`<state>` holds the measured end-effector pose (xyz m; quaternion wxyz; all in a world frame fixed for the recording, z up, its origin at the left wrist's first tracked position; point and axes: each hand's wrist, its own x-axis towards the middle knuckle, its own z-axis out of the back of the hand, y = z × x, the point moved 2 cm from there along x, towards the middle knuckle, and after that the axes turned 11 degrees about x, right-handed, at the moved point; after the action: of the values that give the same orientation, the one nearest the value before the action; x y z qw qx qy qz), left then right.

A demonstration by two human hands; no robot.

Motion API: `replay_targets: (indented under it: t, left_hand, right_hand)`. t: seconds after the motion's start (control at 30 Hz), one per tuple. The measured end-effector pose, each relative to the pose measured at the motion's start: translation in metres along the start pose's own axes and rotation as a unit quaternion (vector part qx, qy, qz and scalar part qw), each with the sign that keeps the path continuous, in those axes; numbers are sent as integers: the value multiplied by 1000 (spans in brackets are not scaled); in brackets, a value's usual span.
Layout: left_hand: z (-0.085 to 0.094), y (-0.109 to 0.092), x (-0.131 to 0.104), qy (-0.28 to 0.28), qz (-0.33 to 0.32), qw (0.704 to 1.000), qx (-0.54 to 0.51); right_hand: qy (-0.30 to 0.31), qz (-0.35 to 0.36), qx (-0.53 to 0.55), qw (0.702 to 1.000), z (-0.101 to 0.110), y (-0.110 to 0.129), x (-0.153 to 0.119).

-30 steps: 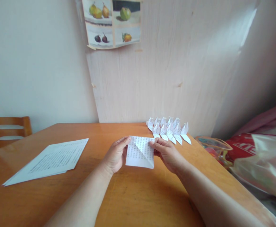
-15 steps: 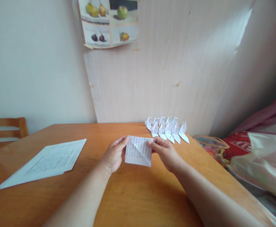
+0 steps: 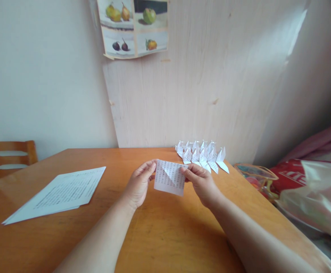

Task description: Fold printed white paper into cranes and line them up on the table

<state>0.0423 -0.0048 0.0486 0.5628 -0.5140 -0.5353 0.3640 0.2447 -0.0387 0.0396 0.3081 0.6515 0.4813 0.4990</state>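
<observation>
A small folded square of printed paper (image 3: 169, 178) is held up above the table between my two hands, a diagonal crease or flap edge running across it. My left hand (image 3: 139, 182) pinches its upper left corner between thumb and fingers. At its right edge, my right hand (image 3: 201, 184) grips it with the thumb in front and the fingers behind. Beyond my right hand, several folded paper figures (image 3: 203, 155) stand in rows at the far side of the table. The fingers behind the paper are partly hidden.
Printed sheets (image 3: 66, 193) lie stacked on the left of the wooden table (image 3: 154, 235). Against the table's right edge are bags (image 3: 316, 197) and a netted item (image 3: 256, 174). A wooden chair (image 3: 9, 159) stands at left; a fruit poster (image 3: 134, 30) hangs on the wall.
The folded paper has tilted slightly, its right side now lower, and moved a little up and right in view. Both hands keep their grip. The whole view has shifted slightly.
</observation>
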Motion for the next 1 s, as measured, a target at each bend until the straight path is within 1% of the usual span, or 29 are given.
replay_targets:
  t: [0.07,0.1,0.13,0.17,0.23,0.3,0.37,0.43,0.5,0.63,0.73,0.8,0.83,0.9,0.93,1.0]
  left_hand:
    - [4,0,0,-68,-16,996,52]
    - [5,0,0,-90,-21,993,72]
    - [5,1,-1,-97,-23,991,87]
    - [4,1,-1,-90,-20,991,98]
    - [0,2,-4,-38,1,994,106]
    - [-5,4,-6,26,31,994,100]
    - [-9,4,-8,72,57,993,81]
    - [-10,4,-8,85,73,992,51]
    - [-10,4,-8,82,78,993,22]
    - [-7,6,-6,77,78,994,0]
    - [-7,8,-5,73,77,994,13]
    - [-7,10,-5,70,77,994,28]
    - [-7,10,-5,71,78,994,33]
    - [-8,11,-5,78,79,993,43]
    - [-8,11,-6,83,79,992,46]
    - [-9,10,-6,95,74,991,50]
  right_hand:
    - [-12,38,-23,999,1,-1,1]
    - [-20,62,-48,997,2,-1,1]
    - [-28,91,-86,992,3,-1,1]
    - [-35,125,-134,983,4,1,0]
    - [-34,195,-233,952,3,4,-3]
    - [-2,246,-302,921,0,8,-8]
    - [45,275,-343,897,-6,11,-12]
    - [88,293,-378,874,-12,12,-17]
    - [120,303,-408,853,-17,12,-21]
    - [161,294,-449,828,-22,11,-24]
    - [180,280,-449,829,-23,11,-24]
    - [164,272,-431,844,-20,10,-22]
    - [142,269,-420,855,-18,9,-20]
    - [68,254,-395,880,-11,7,-15]
    - [23,236,-379,895,-6,5,-12]
    - [-60,171,-322,929,4,2,-5]
